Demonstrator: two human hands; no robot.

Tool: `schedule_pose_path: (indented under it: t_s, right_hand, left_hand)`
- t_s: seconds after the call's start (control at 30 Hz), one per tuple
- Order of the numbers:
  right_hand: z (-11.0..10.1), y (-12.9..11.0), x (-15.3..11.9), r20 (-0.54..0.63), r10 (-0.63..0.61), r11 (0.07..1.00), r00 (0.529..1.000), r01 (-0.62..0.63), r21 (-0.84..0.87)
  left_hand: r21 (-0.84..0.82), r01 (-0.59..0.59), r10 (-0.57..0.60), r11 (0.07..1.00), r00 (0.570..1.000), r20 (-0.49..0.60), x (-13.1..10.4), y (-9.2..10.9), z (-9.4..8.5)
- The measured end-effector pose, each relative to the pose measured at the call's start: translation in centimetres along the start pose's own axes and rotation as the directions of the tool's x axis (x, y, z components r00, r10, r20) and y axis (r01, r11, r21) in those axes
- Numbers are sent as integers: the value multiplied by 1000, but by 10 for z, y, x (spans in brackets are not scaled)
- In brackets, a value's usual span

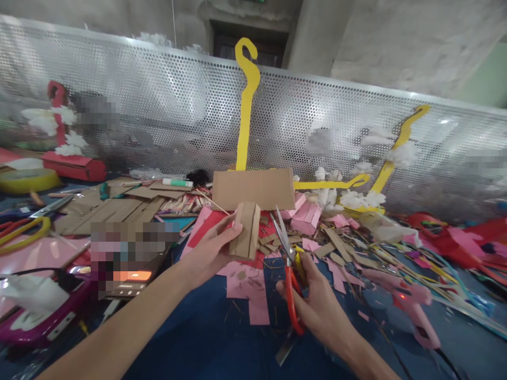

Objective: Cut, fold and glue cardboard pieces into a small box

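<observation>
My left hand [212, 244] is closed around a small folded cardboard block [244, 235], its thumb pressed on the front face. In my right hand [319, 298] is a pair of scissors [291, 264] with orange and yellow handles, the blades slightly parted and pointing up toward the block. Blades and block do not touch. Behind the block stands a larger cardboard piece [253, 189], with a tall yellow hooked strip [246, 116] rising from behind it. Beneath my hands lie pink paper pieces [247, 287] and red paper [269, 227].
A pink glue gun [412, 306] with a lit red light lies at the right. Cardboard scraps [336, 245] litter the middle right. On the left are flat cardboard sheets [106, 211], a purple power strip [35, 322] and a tape roll [27, 180]. A perforated metal panel [174, 111] spans the back.
</observation>
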State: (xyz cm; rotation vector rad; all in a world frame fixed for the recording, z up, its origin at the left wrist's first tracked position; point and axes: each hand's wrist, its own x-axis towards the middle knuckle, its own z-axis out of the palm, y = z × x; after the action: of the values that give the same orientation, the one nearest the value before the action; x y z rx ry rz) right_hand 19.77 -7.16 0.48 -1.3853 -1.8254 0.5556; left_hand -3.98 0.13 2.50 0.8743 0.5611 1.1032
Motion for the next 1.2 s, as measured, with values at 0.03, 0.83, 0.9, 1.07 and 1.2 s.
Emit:
schedule_pose_path:
  t_s: [0.03,0.83,0.9,1.07,1.2]
  right_hand:
    - [0,1,0,5,-10,1000,1000,10,5]
    - [8,8,-2,108,12,991,994,3,-136]
    - [9,11,-1,106,7,990,994,8,-144]
    - [9,13,-2,95,-14,988,995,29,-155]
    - [8,12,-2,105,-27,989,994,41,-139]
  left_hand:
    - [9,-40,39,999,999,26,1,-1,-1]
    - [128,-342,332,931,939,94,9,-11,-8]
    - [117,-350,339,929,935,101,10,-12,-9]
    - [122,-370,357,921,927,117,11,-12,-10]
    - [138,-377,363,916,925,116,10,-11,-8]
